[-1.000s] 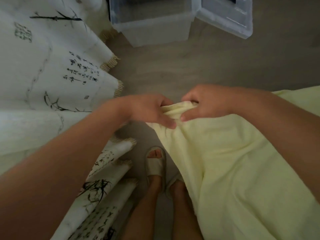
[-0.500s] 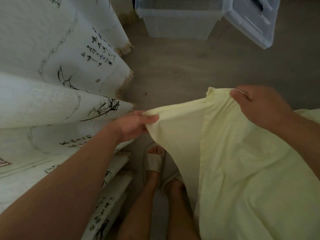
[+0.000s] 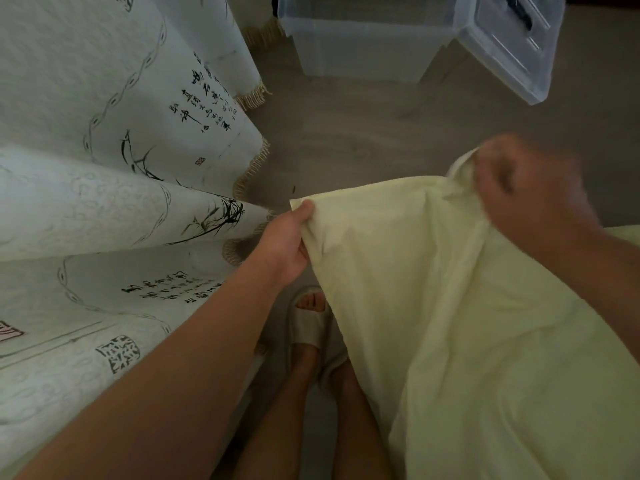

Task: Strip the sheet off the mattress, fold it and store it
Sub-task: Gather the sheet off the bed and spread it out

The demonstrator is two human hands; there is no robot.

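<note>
A pale yellow sheet (image 3: 450, 306) hangs in front of me and fills the lower right of the head view. My left hand (image 3: 285, 242) pinches its top left corner, thumb on top. My right hand (image 3: 526, 188), blurred by motion, grips the upper edge of the sheet further right and holds it raised. The sheet's top edge is stretched between the two hands. The mattress is not in view.
A clear plastic storage box (image 3: 363, 57) stands open on the grey floor ahead, its lid (image 3: 512, 43) leaning at its right. White fringed curtains with ink calligraphy and bamboo (image 3: 121, 168) hang along the left. My feet in pale sandals (image 3: 311, 327) are below the sheet.
My hands, close together a second ago, have moved apart along the sheet's edge. The right hand went right and up; the left hand slid to the corner.
</note>
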